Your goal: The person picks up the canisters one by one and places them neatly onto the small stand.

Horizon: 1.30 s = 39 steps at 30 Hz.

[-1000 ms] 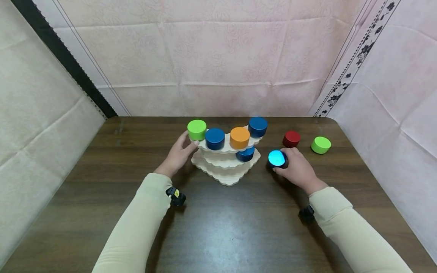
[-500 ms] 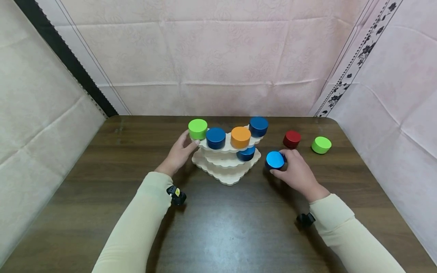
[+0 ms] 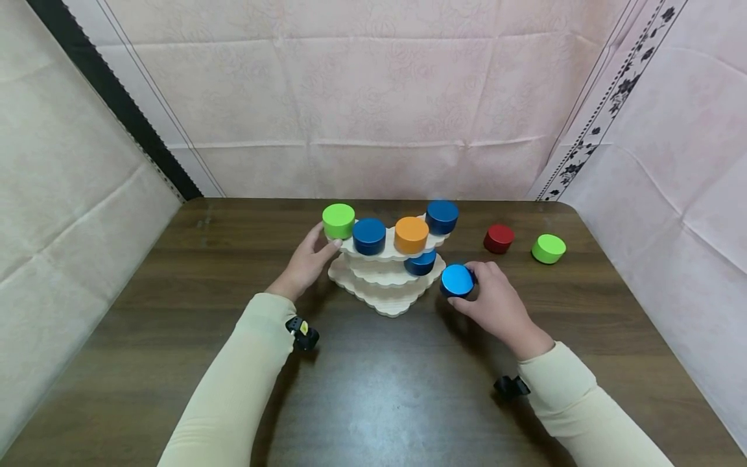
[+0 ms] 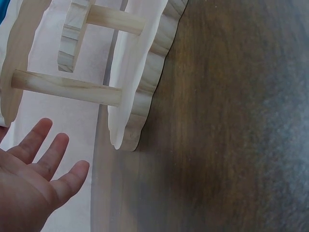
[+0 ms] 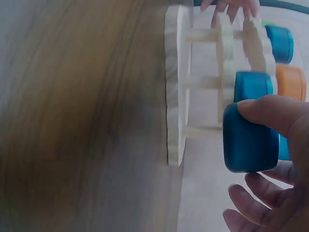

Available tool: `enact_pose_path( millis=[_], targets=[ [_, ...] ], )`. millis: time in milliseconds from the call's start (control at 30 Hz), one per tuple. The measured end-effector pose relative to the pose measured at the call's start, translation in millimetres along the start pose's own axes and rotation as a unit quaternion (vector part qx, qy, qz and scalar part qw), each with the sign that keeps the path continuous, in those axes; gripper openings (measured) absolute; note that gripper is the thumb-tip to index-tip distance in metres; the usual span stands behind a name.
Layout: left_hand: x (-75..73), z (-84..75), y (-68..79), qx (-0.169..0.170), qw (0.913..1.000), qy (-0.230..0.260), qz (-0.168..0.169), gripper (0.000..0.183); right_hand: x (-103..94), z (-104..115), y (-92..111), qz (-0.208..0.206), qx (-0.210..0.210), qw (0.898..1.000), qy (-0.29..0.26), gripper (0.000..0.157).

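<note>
A three-tiered wooden stand (image 3: pixel 386 298) with scalloped edges stands on the table. My left hand (image 3: pixel 302 263) holds the left corner of its top tier between thumb and index finger; the other fingers (image 4: pixel 52 157) spread loosely below that tier. A green cylinder block (image 3: pixel 338 221), a blue block (image 3: pixel 369 237), an orange block (image 3: pixel 411 235) and another blue block (image 3: pixel 441 217) sit on the top tier. On the middle tier rests a further blue block (image 3: pixel 421 263), partly hidden. My right hand (image 3: pixel 496 305) pinches a blue cylinder block (image 5: pixel 251 140) just right of the stand, above the table.
To the right on the brown table (image 3: pixel 362 402) lie a red block (image 3: pixel 498 239) and a green block (image 3: pixel 548 248). Pale patterned cloth (image 3: pixel 373 97) hangs behind and at both sides. Wooden posts (image 4: pixel 65 88) join the stand's tiers.
My right hand has carried the blue block leftward and a little toward me, closer to the stand. The left hand and the stand stay in place.
</note>
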<state>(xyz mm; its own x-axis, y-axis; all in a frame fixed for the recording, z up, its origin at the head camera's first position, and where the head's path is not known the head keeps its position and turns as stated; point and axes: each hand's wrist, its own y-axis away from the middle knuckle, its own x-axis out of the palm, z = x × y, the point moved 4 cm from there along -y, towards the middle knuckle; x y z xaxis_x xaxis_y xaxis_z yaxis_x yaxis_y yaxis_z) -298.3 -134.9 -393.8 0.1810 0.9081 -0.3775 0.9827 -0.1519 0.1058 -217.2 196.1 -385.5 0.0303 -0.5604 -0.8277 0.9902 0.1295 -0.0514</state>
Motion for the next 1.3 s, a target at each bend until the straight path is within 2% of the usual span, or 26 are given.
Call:
enact_pose_path(
  millis=[400,700,1033,1300],
  targets=[
    [-0.3,-2.5,1.0,-0.003,1.0,-0.004,0.003,0.075,14.0,35,6,-0.003,-0.019,1.0,-0.007,0.068],
    [-3.1,-7.9,2.6,0.012,0.9997,-0.022,0.003,0.073,20.9,60,4,-0.001,-0.033,0.999,-0.005,0.071],
    [-4.1,-6.7,3.8,0.015,0.9997,-0.021,-0.001,0.073,30.3,78,-2,-0.001,-0.051,0.999,-0.001,0.069],
    [-3.2,-6.8,4.3,0.015,0.9998,-0.016,0.002,0.072,36.2,89,-7,0.011,-0.041,0.999,-0.002,0.07]
  ],
)
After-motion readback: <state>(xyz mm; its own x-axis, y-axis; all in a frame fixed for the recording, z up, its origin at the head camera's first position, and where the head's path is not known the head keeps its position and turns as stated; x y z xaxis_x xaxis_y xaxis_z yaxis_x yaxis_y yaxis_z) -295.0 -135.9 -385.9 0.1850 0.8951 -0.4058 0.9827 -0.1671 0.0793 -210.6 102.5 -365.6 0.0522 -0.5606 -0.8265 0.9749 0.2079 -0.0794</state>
